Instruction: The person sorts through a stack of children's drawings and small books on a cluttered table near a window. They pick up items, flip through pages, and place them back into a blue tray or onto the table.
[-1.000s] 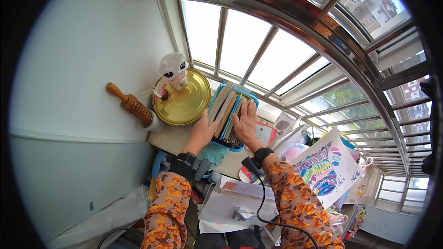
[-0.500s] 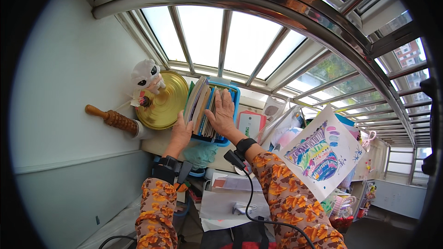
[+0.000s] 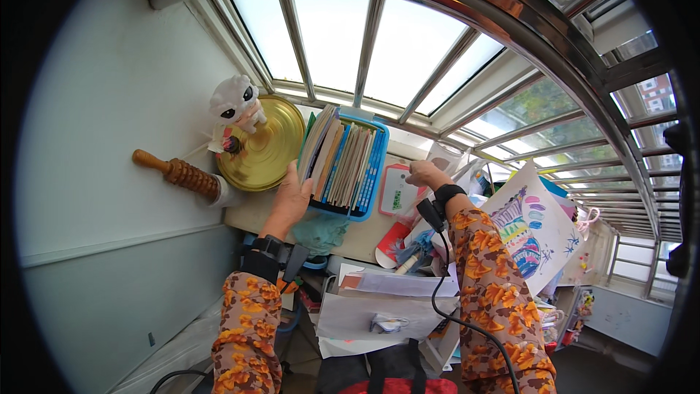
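"Left hand (image 3: 292, 198), right hand (image 3: 430, 174): what sat between them?"

"A blue box (image 3: 380, 171) on the counter (image 3: 356, 242), with thin tan and blue books (image 3: 346, 168). The left hand was open against its near corner. The right hand was curled, past its other side; I couldn't tell if it held anything."

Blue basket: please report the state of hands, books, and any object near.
Left hand open, at left side of books. Right hand beyond basket, grip unclear. Books standing in basket. Gold lid close on left.
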`<state>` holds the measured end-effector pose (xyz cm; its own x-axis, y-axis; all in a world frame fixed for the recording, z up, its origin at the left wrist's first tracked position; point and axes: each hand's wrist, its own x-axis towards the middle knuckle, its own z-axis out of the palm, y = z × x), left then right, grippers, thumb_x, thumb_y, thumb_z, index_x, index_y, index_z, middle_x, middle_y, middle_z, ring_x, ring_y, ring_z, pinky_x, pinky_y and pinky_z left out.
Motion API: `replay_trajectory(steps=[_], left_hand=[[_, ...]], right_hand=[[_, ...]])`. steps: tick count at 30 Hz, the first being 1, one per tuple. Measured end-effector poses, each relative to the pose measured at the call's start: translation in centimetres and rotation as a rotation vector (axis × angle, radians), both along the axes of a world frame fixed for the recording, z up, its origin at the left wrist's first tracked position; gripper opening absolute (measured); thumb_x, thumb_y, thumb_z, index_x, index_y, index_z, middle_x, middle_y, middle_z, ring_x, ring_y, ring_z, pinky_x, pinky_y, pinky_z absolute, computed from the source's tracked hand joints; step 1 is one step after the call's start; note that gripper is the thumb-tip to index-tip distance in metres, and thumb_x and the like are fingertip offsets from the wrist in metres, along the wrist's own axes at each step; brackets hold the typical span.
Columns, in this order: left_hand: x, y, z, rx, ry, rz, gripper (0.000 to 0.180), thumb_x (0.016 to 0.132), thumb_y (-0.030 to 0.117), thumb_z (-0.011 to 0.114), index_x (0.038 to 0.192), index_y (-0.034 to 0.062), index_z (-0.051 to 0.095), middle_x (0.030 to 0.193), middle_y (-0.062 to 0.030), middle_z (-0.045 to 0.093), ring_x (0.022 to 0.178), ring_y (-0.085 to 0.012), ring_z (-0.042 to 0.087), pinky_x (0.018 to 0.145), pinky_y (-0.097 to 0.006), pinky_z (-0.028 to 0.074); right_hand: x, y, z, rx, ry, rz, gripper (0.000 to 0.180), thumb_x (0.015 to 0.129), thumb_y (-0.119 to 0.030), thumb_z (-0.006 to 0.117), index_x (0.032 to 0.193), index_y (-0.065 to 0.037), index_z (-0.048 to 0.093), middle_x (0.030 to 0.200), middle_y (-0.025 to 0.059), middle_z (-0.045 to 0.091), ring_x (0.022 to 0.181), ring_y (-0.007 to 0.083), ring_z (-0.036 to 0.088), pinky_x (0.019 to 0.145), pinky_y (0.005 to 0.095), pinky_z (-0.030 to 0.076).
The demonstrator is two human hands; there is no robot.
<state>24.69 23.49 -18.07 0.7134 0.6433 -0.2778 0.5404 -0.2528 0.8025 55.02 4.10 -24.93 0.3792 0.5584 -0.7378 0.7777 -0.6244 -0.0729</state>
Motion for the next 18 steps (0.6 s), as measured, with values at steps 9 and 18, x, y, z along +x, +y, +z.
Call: replay_trajectory(steps=[9, 18], left_hand=[[0.0, 0.1, -0.9, 0.051, -0.003, -0.015, 0.067, 0.093, 0.024, 0.054, 0.147, 0.0029, 0.02, 0.135, -0.0306, 0.047, 0.124, -0.0449, 0.045, 0.102, -0.043, 0.038], [0.0, -0.4, 0.0, 0.062, -0.052, 0.029, 0.062, 0.091, 0.024, 0.054, 0.142, 0.0023, 0.026, 0.124, -0.0317, 0.054, 0.114, -0.0458, 0.052, 0.097, -0.046, 0.042]], right_hand=[[0.2, 2.4, -2.8, -0.065, 0.062, -0.051, 0.039, 0.074, -0.025, 0.065, 0.104, 0.0, 0.069, 0.112, 0.0198, 0.066, 0.108, 0.0353, 0.062, 0.09, 0.0386, 0.051], [1.4, 1.2, -3.9, -0.188, 0.06, 0.071, 0.043, 0.077, -0.036, 0.063, 0.102, -0.002, 0.07, 0.103, 0.015, 0.069, 0.096, 0.0295, 0.066, 0.081, 0.039, 0.051]])
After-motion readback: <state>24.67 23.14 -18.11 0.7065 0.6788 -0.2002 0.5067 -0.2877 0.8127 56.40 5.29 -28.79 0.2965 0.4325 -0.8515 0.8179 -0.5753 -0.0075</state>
